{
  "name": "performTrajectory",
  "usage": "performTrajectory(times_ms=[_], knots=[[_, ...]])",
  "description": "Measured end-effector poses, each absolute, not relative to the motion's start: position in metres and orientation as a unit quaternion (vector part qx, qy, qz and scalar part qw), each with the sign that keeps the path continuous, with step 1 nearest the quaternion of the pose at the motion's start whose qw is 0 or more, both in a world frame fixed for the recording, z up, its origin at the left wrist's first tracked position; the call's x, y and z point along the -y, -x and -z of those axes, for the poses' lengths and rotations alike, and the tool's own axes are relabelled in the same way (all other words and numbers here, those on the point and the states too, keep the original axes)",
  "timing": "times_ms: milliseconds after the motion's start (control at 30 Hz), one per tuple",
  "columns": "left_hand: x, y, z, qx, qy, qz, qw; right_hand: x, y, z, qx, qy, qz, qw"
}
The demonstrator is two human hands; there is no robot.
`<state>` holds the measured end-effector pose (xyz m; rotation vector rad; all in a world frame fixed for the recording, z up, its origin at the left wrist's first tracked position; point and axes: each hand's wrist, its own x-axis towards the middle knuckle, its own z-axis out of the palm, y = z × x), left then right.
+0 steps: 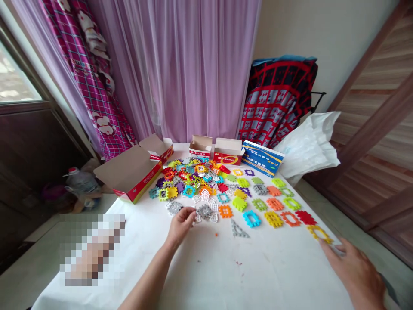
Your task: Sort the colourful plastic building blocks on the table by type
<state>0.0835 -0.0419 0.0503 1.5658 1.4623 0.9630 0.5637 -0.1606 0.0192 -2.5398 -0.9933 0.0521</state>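
My left hand is closed in a pinch at the front of a heap of toy pieces. At its fingertips is a grey interlocking tile; another grey tile lies just beyond the hand. By the table's right edge, the thumb and fingers of my right hand are on a yellow frame-shaped tile. Beside that tile lie a red tile and an orange frame tile, part of loose rows of coloured tiles. A grey triangular piece rests between my hands.
Behind the heap stand open cardboard boxes: a large red one, smaller red ones and a blue one. A white plastic bag is at the back right corner. At left, a pixelated patch hides something.
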Motion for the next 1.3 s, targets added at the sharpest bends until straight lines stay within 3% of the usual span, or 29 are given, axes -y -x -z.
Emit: performTrajectory(times_ms=[133,233,400,600,767,1067,1300], knots=[[0.002,-0.034,-0.074,-0.630,-0.662,-0.356,0.196,0.164,-0.557,-0.020,0.357,0.910,-0.019,0.208],[-0.022,-0.014,-0.086,-0.641,-0.700,-0.292,0.116,0.166,-0.554,-0.019,0.361,0.910,-0.016,0.202],[-0.039,-0.016,-0.088,-0.638,-0.734,-0.221,0.068,0.169,-0.551,-0.020,0.363,0.913,-0.026,0.184],[-0.040,-0.014,-0.096,-0.636,-0.722,-0.257,0.089,0.169,-0.546,-0.021,0.360,0.911,-0.014,0.200],[-0.023,-0.022,-0.099,-0.641,-0.653,-0.354,0.196,0.169,-0.542,-0.018,0.347,0.900,0.038,0.261],[0.052,-0.115,-0.061,-0.533,-0.450,-0.387,0.604,0.164,-0.502,-0.008,0.425,0.797,0.189,0.385],[0.068,-0.145,-0.052,-0.486,-0.348,-0.359,0.716,0.156,-0.427,-0.005,0.560,0.703,0.154,0.411]])
